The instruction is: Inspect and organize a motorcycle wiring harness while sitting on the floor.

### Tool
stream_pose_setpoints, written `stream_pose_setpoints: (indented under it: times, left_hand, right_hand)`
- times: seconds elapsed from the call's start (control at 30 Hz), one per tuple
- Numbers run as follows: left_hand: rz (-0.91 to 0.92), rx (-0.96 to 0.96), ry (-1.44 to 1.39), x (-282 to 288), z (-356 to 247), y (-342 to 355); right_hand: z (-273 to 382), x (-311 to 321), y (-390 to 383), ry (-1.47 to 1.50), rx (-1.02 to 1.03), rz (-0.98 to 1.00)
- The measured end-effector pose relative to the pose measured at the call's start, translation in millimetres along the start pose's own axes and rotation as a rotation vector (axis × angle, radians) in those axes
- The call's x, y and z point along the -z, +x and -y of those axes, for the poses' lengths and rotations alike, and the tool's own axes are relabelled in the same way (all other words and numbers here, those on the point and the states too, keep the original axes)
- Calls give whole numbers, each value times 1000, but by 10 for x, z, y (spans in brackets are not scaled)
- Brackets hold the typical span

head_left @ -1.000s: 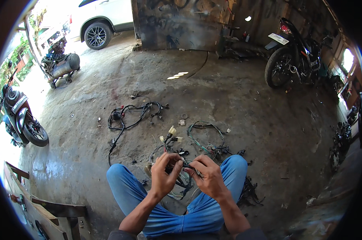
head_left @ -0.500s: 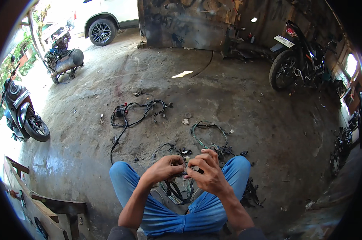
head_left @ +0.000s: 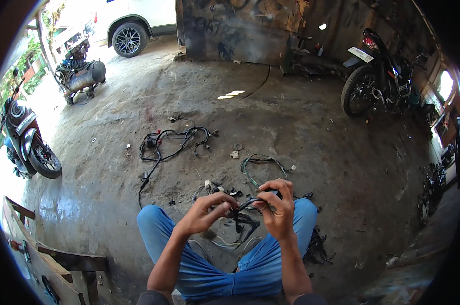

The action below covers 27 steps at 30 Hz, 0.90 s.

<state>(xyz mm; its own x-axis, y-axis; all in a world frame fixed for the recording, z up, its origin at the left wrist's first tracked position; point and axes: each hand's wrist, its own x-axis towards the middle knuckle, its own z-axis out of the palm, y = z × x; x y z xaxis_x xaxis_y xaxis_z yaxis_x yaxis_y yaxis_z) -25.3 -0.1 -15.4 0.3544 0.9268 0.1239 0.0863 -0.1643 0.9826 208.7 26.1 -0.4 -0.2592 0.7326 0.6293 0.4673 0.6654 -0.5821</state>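
Observation:
Between my knees, a black-wrapped wiring harness (head_left: 247, 204) is stretched from hand to hand. My left hand (head_left: 205, 212) is closed on one end of it, thumb against the fingers. My right hand (head_left: 277, 209) pinches the other end, the fingertips partly hiding what they grip. Dark taped strands and some thin pale wires hang below and between the hands. Just beyond my left hand lie loose wires with a white connector (head_left: 207, 183). A loop of green wires (head_left: 264, 157) rests on the floor past my right hand.
A larger black wiring harness (head_left: 161, 147) lies farther out on the concrete. Black wire scraps (head_left: 319, 245) sit beside my right knee. A wooden bench (head_left: 72, 260) stands at left. Around the floor are two motorcycles (head_left: 361, 90), an air compressor (head_left: 85, 77) and a white car (head_left: 159, 20).
My hands have moved apart, the right one rightward, and the harness now spans between them. The white connector now shows beyond my left hand.

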Motion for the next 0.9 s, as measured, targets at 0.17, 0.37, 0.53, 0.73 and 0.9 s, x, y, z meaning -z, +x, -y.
stream_pose_setpoints:
  times: [0.17, 0.37, 0.53, 0.73, 0.9]
  left_hand:
    - [-136, -149, 349, -305, 231, 39]
    - [-325, -112, 424, -265, 224, 38]
    - [-309, -100, 416, -280, 105, -37]
    - [-235, -62, 278, -302, 104, -79]
    - [-127, 1, 67, -153, 317, -85]
  right_hand:
    - [-120, -116, -125, -13, -154, -36]
    - [-93, -346, -599, 41, -248, -486]
    - [-119, -505, -824, 259, -435, -22]
    - [-154, -693, -409, 1126, -555, 66]
    - [-285, -891, -448, 1211, -530, 82]
